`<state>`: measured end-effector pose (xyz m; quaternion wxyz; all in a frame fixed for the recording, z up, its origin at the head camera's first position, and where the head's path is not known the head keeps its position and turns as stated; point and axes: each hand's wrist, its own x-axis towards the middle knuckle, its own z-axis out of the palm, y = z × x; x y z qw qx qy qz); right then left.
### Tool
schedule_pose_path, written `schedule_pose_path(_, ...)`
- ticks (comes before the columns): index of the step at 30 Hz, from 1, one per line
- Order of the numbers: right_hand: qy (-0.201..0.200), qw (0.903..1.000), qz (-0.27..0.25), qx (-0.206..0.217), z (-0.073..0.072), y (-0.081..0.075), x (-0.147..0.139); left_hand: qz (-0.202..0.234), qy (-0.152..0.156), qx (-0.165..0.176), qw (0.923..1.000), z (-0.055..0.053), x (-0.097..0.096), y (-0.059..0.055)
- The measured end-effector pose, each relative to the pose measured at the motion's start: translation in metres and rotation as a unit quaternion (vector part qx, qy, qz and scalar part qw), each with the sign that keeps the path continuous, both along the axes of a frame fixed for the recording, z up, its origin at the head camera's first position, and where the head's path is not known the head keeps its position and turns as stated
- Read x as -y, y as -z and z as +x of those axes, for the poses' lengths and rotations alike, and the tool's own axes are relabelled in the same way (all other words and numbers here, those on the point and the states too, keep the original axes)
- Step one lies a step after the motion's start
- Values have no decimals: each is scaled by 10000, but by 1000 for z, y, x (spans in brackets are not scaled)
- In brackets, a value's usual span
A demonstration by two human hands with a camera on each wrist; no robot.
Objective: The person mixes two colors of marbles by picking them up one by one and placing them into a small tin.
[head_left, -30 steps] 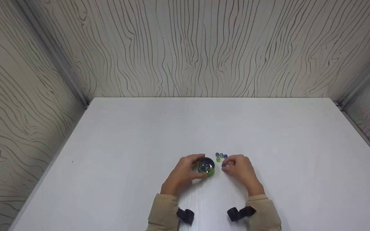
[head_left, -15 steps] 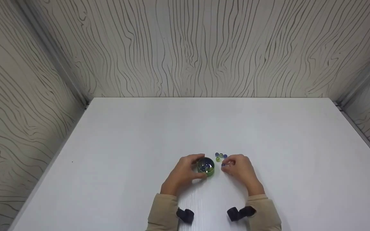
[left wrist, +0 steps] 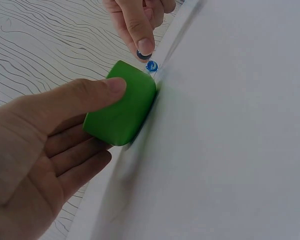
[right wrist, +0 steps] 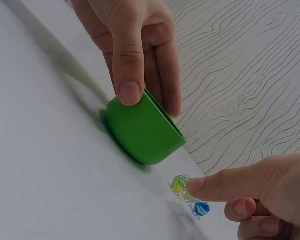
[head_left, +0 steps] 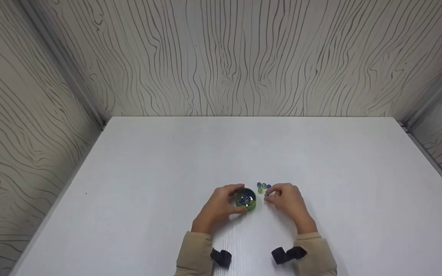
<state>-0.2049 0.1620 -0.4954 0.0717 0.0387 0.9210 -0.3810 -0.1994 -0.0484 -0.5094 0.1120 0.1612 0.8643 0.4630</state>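
My left hand [head_left: 219, 205] holds a small green cup [left wrist: 125, 107], thumb on one side and fingers on the other. The cup stands upright on the table, and blue and yellow-green marbles [head_left: 246, 200] show inside it in the head view. Just right of the cup, my right hand [head_left: 288, 201] pinches a dark blue marble [left wrist: 143, 55] between thumb and finger. Beyond its fingertips several loose marbles lie close together, among them a yellow-green marble [right wrist: 180, 183] and a blue marble [right wrist: 202, 208]. In the right wrist view the thumb hides part of this group and the pinched marble.
The white table [head_left: 205, 153] spreads out around both hands. Wood-grain patterned panels [head_left: 221, 57] stand at its back and sides. A black wrist mount [head_left: 221, 258] sits on the left sleeve, and another black mount [head_left: 288, 255] on the right one.
My right hand has shifted very slightly away from me with the marble between its fingertips. The left hand and the cup stay where they were.
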Motion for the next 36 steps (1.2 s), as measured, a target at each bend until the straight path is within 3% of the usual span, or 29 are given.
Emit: schedule_pose_path(36,-158,9979,11,-634,7,-17,9,-41,-81,23,10000,1,-1,1)
